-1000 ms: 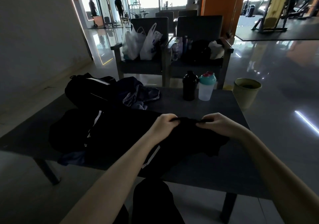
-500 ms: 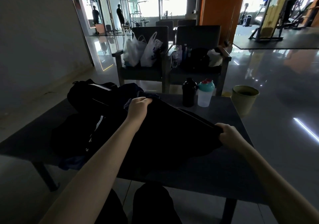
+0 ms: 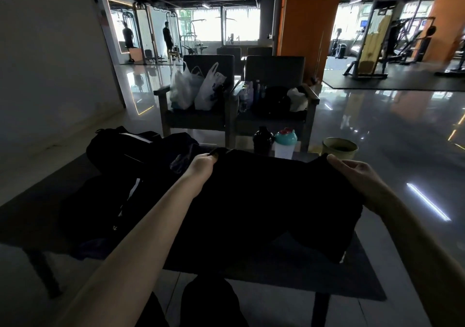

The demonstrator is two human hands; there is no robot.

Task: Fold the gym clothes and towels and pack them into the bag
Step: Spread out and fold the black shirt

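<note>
- The left hand [image 3: 201, 166] grips one top corner of the black garment [image 3: 264, 200], fingers curled round the cloth.
- The right hand [image 3: 357, 175] pinches the other corner.
- The garment hangs spread over the table [image 3: 327, 279], toward its near edge.
- The black bag [image 3: 118, 148] lies at the far left corner.

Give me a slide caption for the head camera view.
Left hand and right hand hold a black fabric garment spread over the dark table, black gym bag at left.

Both bare forearms extended from lower frame, left hand [image 3: 202, 166] near centre, right hand [image 3: 352, 175] at right, well apart, fingers of each curled gripping black garment [image 3: 264, 200]
</note>
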